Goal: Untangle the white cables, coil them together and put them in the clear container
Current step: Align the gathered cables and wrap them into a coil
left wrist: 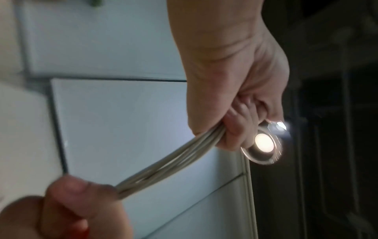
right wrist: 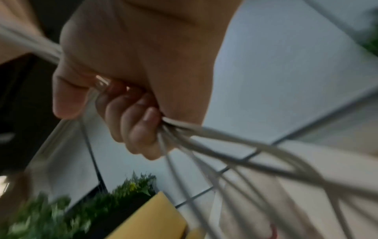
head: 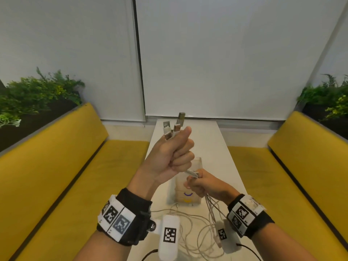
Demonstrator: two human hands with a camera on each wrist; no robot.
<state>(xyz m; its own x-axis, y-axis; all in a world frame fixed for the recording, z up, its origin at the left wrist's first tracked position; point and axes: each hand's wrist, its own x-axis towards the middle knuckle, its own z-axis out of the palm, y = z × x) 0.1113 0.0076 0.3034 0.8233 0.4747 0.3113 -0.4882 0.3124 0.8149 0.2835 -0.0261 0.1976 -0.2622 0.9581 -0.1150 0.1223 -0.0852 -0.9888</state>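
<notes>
White cables (head: 190, 172) run between the two hands above the middle of the long white table (head: 222, 147). The left hand (head: 170, 155) is held up in a fist, with its fingers (left wrist: 235, 129) curled tight around the bunch. The plug ends (head: 174, 129) stick up out of the top of the fist, next to the thumb. The bunch comes out under the little finger and goes straight to the right hand (head: 203, 184), which is lower down and just beside the left one. The right hand's fingers (right wrist: 135, 119) are curled around the same bunch too, with the thumb pressed over the top. Below the right hand the cables fan out, hang down, and lie in loose loops (head: 190, 232) on the near end of the table. The clear container (head: 185, 189) stands on the table right under both hands, and partly behind them. Yellow benches (head: 56, 185) run along both long sides of the table.
</notes>
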